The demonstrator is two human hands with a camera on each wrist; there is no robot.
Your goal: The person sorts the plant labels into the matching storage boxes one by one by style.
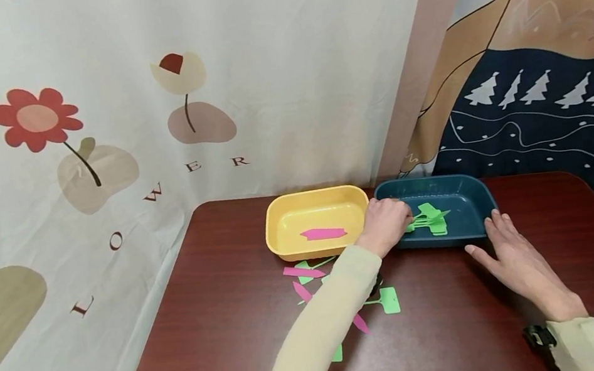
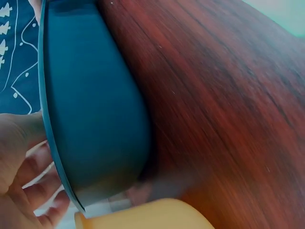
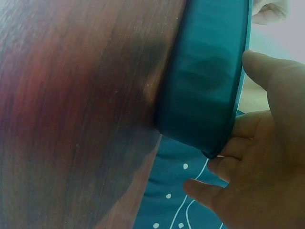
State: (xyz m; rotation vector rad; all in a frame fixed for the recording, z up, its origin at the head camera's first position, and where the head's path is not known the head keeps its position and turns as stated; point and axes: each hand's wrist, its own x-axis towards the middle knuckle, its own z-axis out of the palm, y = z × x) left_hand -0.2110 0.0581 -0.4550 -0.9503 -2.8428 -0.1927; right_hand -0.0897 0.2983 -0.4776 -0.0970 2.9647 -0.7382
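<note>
Left hand (image 1: 385, 227) over the blue tray (image 1: 465, 206)

On my feed, I saw its fingers curled down beside green tags (image 1: 433, 218) lying in that tray; I could not tell whether they gripped any. The right hand (image 1: 521, 262) rested against the tray's right end, fingers extended. Pink pieces (image 1: 325, 233) lay in the yellow tray (image 1: 277, 218), and loose tags (image 1: 390, 300) on the counter (image 1: 438, 337).

The left forearm (image 1: 317, 331) stretches forward and slantwise to the right, and the left hand (image 1: 385, 226) bends its fingers. The right hand (image 1: 520, 260) has relaxed fingers, with the thumb (image 1: 480, 256) spread apart from them.
</note>
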